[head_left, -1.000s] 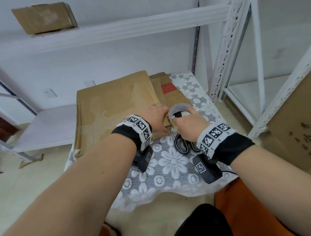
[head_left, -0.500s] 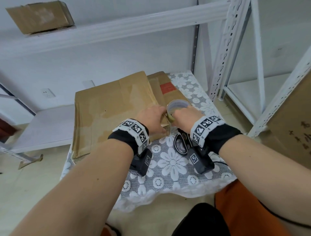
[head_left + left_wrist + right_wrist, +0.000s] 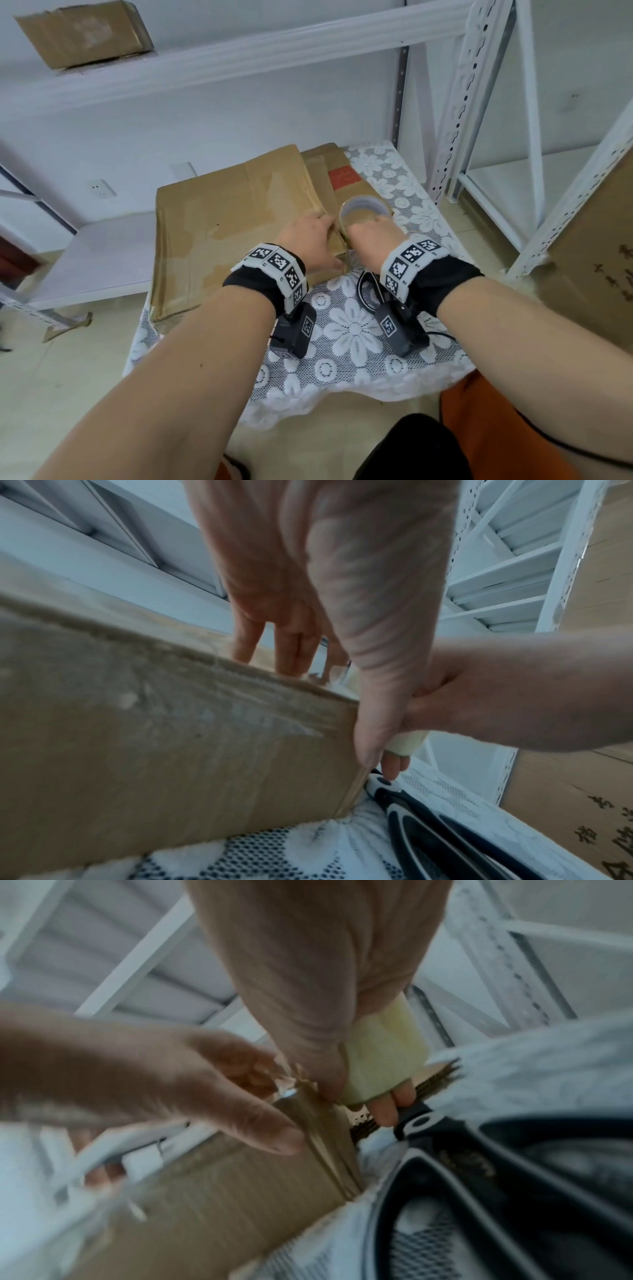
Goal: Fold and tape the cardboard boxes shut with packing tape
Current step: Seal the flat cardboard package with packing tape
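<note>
A flattened cardboard box lies on the lace-covered table. My left hand rests at its near right corner. In the left wrist view its fingers lie straight on the box top and the thumb presses down the corner edge. My right hand grips the packing tape roll right beside that corner. In the right wrist view the tape roll sits in my palm, and a strip of brown tape runs down the box corner under the left thumb.
Black-handled scissors lie on the cloth just below my right wrist. A second flat cardboard with a red label lies under the box. White metal shelving stands behind and right, and a large carton stands at the right.
My right hand has carried the tape roll a little away from me, up along the box's right corner. The left hand has stayed pressed on the same corner.
</note>
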### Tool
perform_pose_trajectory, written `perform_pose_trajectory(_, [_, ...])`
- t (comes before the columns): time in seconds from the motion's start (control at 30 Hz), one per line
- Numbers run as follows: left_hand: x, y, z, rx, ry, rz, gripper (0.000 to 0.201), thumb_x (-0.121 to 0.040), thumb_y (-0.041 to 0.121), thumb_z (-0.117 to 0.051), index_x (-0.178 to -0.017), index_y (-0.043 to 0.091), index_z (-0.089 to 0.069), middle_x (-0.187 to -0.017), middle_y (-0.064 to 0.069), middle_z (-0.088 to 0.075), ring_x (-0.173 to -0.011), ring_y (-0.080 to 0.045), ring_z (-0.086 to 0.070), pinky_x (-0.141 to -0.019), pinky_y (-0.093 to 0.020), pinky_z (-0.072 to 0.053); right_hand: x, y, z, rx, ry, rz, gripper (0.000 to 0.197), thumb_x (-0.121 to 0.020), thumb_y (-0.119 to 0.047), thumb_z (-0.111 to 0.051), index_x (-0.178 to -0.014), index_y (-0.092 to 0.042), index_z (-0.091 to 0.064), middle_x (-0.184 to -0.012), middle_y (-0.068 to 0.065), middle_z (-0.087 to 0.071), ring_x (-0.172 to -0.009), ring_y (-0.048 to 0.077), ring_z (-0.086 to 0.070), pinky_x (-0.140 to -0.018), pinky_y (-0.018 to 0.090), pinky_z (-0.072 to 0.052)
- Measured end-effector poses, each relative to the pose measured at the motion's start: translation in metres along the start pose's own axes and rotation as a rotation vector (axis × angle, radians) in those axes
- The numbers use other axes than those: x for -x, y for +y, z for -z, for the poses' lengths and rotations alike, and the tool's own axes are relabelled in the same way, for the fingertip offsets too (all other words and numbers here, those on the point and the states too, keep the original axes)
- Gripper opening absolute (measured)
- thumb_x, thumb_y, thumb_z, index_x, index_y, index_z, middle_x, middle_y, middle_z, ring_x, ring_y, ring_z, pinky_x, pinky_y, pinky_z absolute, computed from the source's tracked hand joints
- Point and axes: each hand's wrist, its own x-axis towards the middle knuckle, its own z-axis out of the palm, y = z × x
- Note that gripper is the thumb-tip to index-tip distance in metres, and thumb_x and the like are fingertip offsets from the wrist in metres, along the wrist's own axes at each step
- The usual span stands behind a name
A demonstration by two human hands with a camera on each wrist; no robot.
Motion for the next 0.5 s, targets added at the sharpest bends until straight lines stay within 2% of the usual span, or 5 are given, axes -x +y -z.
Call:
perform_pose_trajectory(0.1, [0.001,-0.001,0.0,0.069,0.011,0.065,0.082,-0.069,0.057,-0.078,-0.129,0.014,-0.043,-0.12,-0.005,-0.058,-0.104,-0.023,-0.057,-0.087,-0.037,-0.05,0.003,0.003,0.001,-0.165,-0.124,-0.015,0.014,-0.094,-0.006,-0.044,-0.106,-0.004,-0.049,-0.073,0.001,-0.053,-0.082,0.024,-0.057,-0.094,0.038,-0.043])
perform_pose_trajectory(0.2, [0.001,0.001,0.0,0.075,0.01,0.087,0.072,-0.07,0.059,-0.075,-0.118,0.014,-0.045,-0.104,-0.002,-0.059,-0.09,-0.021,-0.056,-0.073,-0.032,-0.046,-0.002,0.004,0.001,-0.216,-0.17,-0.05,0.02,-0.094,-0.005,-0.046,-0.112,0.001,-0.051,-0.089,0.009,-0.06,-0.089,0.027,-0.061,-0.082,0.034,-0.048])
perform_pose_trajectory(0.23, [0.001,0.002,0.0,0.069,0.013,0.093,0.069,-0.07,0.059,-0.074,-0.116,0.014,-0.046,-0.102,-0.002,-0.059,-0.089,-0.022,-0.056,-0.072,-0.032,-0.046,-0.006,0.001,0.001,-0.237,-0.167,-0.056,0.02,-0.093,-0.003,-0.048,-0.111,0.002,-0.055,-0.093,0.011,-0.063,-0.089,0.027,-0.063,-0.08,0.034,-0.051])
perform_pose_trajectory(0.33, [0.0,0.005,-0.002,0.076,0.025,0.112,0.062,-0.072,0.057,-0.071,-0.111,0.015,-0.048,-0.098,-0.003,-0.059,-0.088,-0.023,-0.058,-0.074,-0.035,-0.049,-0.012,-0.005,-0.001,-0.266,-0.162,-0.074,0.018,-0.091,0.002,-0.049,-0.106,0.002,-0.059,-0.076,0.006,-0.055,-0.081,0.025,-0.06,-0.075,0.031,-0.049])
perform_pose_trajectory(0.5, [-0.002,0.014,-0.004,0.098,0.064,0.175,0.068,-0.073,0.055,-0.067,-0.12,0.009,-0.049,-0.103,-0.006,-0.06,-0.094,-0.026,-0.061,-0.074,-0.034,-0.051,-0.009,0.003,0.003,-0.217,-0.218,-0.045,0.021,-0.094,0.0,-0.044,-0.111,0.004,-0.055,-0.07,0.002,-0.047,-0.061,0.014,-0.048,-0.066,0.028,-0.045])
